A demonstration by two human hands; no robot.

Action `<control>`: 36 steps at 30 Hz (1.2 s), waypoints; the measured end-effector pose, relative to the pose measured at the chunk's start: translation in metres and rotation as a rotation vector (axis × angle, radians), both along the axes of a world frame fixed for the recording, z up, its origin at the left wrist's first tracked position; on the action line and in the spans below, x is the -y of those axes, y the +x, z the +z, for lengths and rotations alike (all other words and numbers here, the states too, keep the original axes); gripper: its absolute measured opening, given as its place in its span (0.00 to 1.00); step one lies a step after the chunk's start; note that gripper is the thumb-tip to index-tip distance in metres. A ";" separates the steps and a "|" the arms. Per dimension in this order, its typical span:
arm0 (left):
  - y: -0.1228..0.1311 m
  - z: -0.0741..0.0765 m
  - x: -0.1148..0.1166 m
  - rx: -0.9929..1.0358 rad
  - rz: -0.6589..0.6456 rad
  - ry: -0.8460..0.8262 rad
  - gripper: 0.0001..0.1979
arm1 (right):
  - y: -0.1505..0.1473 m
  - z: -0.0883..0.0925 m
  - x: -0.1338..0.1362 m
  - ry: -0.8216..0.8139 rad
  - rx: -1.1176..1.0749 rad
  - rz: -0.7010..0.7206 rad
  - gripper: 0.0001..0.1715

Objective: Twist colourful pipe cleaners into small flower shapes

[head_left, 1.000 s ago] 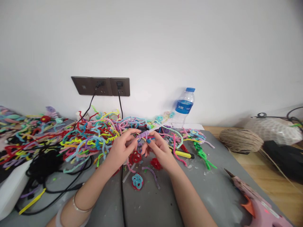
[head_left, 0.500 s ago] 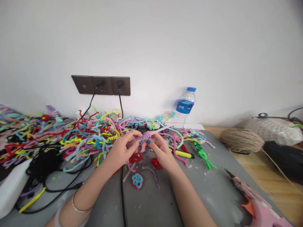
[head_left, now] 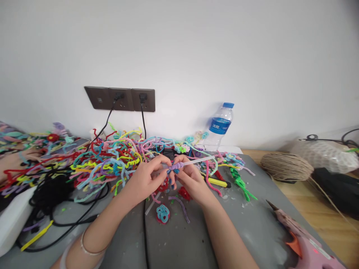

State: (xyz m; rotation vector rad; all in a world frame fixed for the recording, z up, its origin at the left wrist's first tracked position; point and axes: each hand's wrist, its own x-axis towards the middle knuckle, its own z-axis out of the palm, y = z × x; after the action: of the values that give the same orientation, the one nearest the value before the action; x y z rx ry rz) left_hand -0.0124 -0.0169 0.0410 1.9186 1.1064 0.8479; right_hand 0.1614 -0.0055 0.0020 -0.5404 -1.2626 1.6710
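Beyond and left of the left hand [head_left: 143, 181] a tangle of coloured pipe cleaners [head_left: 109, 160] sprawls over the grey desk [head_left: 252, 224], with a bundle of black cord [head_left: 53, 192] at its near edge. Two black cables [head_left: 143, 123] run up to wall sockets [head_left: 120, 99]. Just this side of the hands lie a blue-and-red loop flower [head_left: 162, 214] and a purple strand [head_left: 181, 207]. Right of the right hand [head_left: 193, 181] lie a yellow pen [head_left: 215, 182] and a green twist [head_left: 240, 185]; a water bottle [head_left: 219, 129] stands behind. Further right sit a ball of twine [head_left: 286, 167] and, nearer, a pink glue gun [head_left: 305, 244]
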 end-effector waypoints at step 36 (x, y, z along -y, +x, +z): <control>-0.040 0.008 -0.022 -0.008 0.082 -0.252 0.09 | 0.032 0.008 -0.010 0.478 0.554 -0.414 0.03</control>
State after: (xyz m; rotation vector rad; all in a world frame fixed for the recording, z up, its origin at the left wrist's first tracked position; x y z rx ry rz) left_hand -0.0520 0.0047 0.0487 1.6793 1.2416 0.7084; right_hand 0.1935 0.0043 0.0100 -0.9254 -1.7349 0.8520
